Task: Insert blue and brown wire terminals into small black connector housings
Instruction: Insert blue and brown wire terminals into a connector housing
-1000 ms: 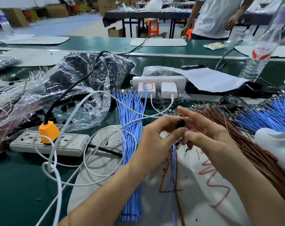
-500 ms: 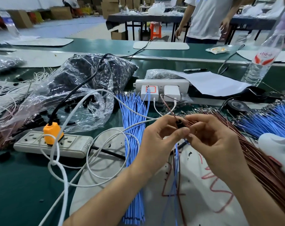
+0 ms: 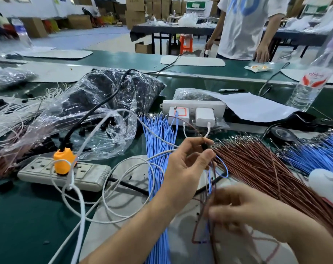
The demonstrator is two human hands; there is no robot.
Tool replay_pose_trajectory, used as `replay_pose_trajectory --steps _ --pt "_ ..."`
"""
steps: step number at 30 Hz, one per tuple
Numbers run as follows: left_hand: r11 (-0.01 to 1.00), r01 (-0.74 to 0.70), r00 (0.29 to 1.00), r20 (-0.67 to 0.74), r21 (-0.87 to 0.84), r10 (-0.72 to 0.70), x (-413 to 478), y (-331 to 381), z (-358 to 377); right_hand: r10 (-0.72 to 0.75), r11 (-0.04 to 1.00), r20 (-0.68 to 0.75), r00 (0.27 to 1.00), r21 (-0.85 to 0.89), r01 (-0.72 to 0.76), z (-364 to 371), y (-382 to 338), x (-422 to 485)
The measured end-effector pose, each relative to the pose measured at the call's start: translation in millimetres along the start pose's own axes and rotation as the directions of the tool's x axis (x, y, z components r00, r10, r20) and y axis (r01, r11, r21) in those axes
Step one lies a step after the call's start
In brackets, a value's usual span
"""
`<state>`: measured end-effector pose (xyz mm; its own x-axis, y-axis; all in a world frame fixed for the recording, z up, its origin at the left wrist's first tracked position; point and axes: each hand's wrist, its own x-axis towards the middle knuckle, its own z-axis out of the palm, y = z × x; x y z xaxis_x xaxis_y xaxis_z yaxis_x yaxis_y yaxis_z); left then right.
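Black connector housing [image 3: 205,146] sits just right of the frame's centre, pinched between the thumb and forefinger of the left hand [image 3: 184,164], whose other fingers are loosely curled beneath. It is too small to read its own long axis. The blue and brown wires [image 3: 212,180] leaving it run almost straight down the frame, one blue strand bowing out to the right, and reach the right hand [image 3: 244,208] at lower right. That hand is blurred: its fingers look bent at the wires, but I cannot tell whether they grip them. A thin brown wire [image 3: 190,124] also rises from the housing toward the upper left.

Just left of the hands a blue wire bundle [image 3: 158,168] lies lengthwise from centre to the bottom edge, metal tips at the top. A brown wire bundle [image 3: 257,164] fans from the housing toward lower right. At left, a grey power strip [image 3: 89,175] carries an orange plug [image 3: 63,161].
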<state>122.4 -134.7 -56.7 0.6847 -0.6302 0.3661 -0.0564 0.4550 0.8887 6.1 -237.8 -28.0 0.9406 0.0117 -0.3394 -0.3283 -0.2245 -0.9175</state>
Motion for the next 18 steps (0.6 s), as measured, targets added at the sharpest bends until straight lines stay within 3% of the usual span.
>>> replay_pose_trajectory --steps 2,4,6,9,11,14,16,18 --pt "0.999 -0.015 0.998 0.067 0.051 0.012 -1.9 -0.5 1.4 -0.070 0.982 -0.177 0.982 0.162 0.099 -0.9 1.7 2.8" --pt "0.997 -0.014 0.997 0.081 0.070 0.008 -2.3 0.9 2.2 -0.125 0.977 -0.203 0.971 0.145 0.156 -2.3 1.9 1.2" --pt "1.000 0.007 1.000 0.027 0.005 -0.007 -0.1 2.1 2.4 -0.135 0.990 -0.029 0.990 0.041 0.136 -3.5 0.3 -1.2" --pt "0.979 0.067 0.985 -0.145 -0.193 -0.096 5.7 1.7 -1.5 0.037 0.964 0.334 0.942 -0.261 0.055 0.2 -1.5 -4.8" --pt "0.965 0.061 0.972 -0.206 -0.256 -0.116 9.2 1.9 -5.0 0.107 0.933 0.409 0.906 -0.357 0.051 2.9 -0.4 -3.9" --pt "0.996 0.002 0.991 -0.137 -0.084 -0.013 5.9 0.5 -2.8 0.112 0.974 0.256 0.960 -0.222 -0.054 4.6 -2.0 -0.5" --pt "0.998 -0.045 0.998 -0.038 0.046 0.047 0.6 -0.2 1.0 0.075 0.997 0.012 0.997 0.010 -0.075 3.6 0.9 2.4" --pt "0.990 -0.056 0.998 0.045 0.129 0.051 -2.7 -1.1 3.0 0.035 0.985 -0.215 0.976 0.172 0.002 -0.8 6.7 5.4"
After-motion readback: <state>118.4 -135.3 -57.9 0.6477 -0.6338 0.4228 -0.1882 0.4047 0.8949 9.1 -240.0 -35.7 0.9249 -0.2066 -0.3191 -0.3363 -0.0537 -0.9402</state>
